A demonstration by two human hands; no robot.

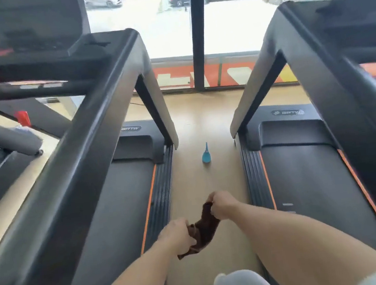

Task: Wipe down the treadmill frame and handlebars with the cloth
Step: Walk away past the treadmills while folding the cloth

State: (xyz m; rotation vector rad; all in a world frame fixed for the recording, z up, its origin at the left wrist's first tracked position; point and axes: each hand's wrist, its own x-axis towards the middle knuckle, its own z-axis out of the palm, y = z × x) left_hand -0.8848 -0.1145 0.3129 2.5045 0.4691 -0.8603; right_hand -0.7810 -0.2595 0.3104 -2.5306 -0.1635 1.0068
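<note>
A dark brown cloth (204, 229) stretches between both hands, low in the aisle between two treadmills. My left hand (177, 235) grips its lower end and my right hand (221, 203) grips its upper end. The black frame arm of the left treadmill (82, 136) slopes up on my left, with its handlebar (21, 88) crossing further left. The frame of the right treadmill (332, 91) rises on my right. Neither hand touches a frame.
A blue spray bottle (205, 155) stands on the wooden floor (194, 122) between the two treadmill decks. A large window with a dark post (199, 34) fills the far wall. A third machine with a red part (23, 117) stands at the left.
</note>
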